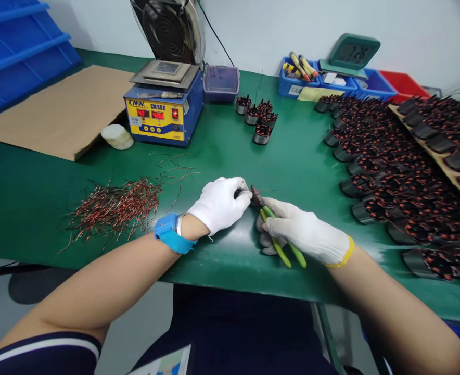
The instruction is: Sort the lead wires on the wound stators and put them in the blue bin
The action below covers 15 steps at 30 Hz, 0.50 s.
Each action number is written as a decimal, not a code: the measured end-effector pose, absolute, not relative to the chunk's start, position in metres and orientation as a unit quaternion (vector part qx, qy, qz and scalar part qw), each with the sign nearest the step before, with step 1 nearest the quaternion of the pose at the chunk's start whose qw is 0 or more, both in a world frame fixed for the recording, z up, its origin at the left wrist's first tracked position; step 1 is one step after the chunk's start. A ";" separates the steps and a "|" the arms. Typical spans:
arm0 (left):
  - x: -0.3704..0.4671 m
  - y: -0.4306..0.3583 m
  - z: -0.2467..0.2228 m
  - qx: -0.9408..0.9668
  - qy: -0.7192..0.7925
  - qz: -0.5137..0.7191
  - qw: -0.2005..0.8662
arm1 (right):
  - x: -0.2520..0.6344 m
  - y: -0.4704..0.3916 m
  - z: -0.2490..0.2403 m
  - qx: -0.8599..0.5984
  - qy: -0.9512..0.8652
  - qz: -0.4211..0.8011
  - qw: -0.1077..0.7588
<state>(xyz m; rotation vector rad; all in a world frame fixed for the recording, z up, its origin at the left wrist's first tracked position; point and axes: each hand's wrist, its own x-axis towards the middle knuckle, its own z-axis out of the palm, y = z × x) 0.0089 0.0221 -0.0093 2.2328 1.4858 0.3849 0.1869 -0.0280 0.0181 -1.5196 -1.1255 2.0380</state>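
Note:
My left hand (222, 204), in a white glove with a blue wrist strap, is closed round a small dark and grey-metal piece. Mostly covered by the fingers, it looks like a wound motor stator (237, 193). In my gloved right hand (298, 226) is a pair of cutting pliers (277, 245) with green handles, gripped by the fingers. Their dark jaws point at the left fingertips, close to the piece; whether they touch it I cannot tell. Left of my left hand lies a heap of copper wire offcuts (115, 208).
Rows of wound stators (374, 208) fill the right side. Several more stators (262, 134) stand behind my hands. A blue and yellow solder pot station (162, 117) sits at the back left, beside a purple bin (221, 83), a round white block (116, 136) and cardboard (64, 112).

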 end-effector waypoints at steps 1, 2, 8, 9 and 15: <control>0.008 0.022 -0.008 0.806 0.534 0.135 0.216 | 0.187 -0.027 0.018 -0.533 -0.404 0.723 0.175; 0.007 0.023 -0.006 0.807 0.533 0.128 0.220 | 0.187 -0.026 0.017 -0.527 -0.410 0.725 0.168; -0.018 0.024 0.013 0.830 0.522 0.048 0.190 | 0.190 -0.025 0.018 -0.502 -0.425 0.738 0.151; -0.023 0.024 0.016 0.837 0.519 0.030 0.171 | 0.194 -0.026 0.020 -0.497 -0.420 0.742 0.162; -0.007 0.009 0.030 0.828 0.514 0.012 0.225 | 0.251 -0.015 0.046 -0.506 -0.380 0.592 0.500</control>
